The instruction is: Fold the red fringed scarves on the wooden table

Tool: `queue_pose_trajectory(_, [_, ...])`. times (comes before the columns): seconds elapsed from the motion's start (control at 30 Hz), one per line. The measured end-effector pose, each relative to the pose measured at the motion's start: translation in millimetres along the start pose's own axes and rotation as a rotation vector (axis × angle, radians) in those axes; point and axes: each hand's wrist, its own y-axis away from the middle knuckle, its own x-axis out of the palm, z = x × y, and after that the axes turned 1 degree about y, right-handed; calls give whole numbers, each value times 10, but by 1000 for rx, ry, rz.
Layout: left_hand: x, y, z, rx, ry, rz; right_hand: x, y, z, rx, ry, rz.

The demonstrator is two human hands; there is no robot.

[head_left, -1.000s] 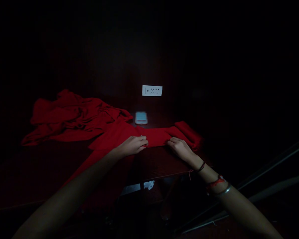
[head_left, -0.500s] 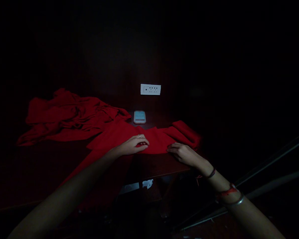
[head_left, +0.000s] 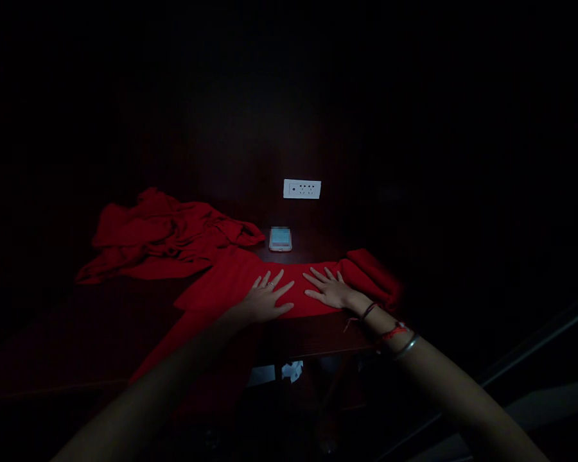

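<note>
Both hands lie palm down on red cloth with their fingers spread wide, and I see neither one gripping anything: the left hand [head_left: 266,301], with a ring on one finger, and the right hand [head_left: 330,289], just across from it, do not touch each other. On the right wrist I see dark and red string bracelets [head_left: 395,332] and a silver bangle [head_left: 407,346]. The cloth [head_left: 296,301] under them is plain, bright red and fairly flat, lying along the near edge of a dark, reddish-brown table [head_left: 313,337]. Its right end rises in a thick fold; toward the left it widens and drapes down over the table's edge. Farther left sits a crumpled heap of red fabric [head_left: 158,237]. Behind the cloth I make out a small device with a lit, pale blue screen [head_left: 280,238], and above it a white socket panel [head_left: 302,188] on a dark wall. The rest of the room is nearly black.
</note>
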Motion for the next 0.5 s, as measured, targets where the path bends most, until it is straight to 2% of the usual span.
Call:
queue_pose_trajectory(0.1, [-11,55,-75,-38,13,-11,-24,65,-87,43,14,51])
queue_pose_trajectory(0.2, [-76,12,-58,-57,54,27,-128,81,-74,68,25,80])
queue_pose_trajectory(0.37, [-148,-149,254,-76,-15,-139,-182,7,97,-88,66,-183])
queue_pose_trajectory(0.5, [-32,-175,518,-170,-42,-70,-44,-31,87,-83,18,-39])
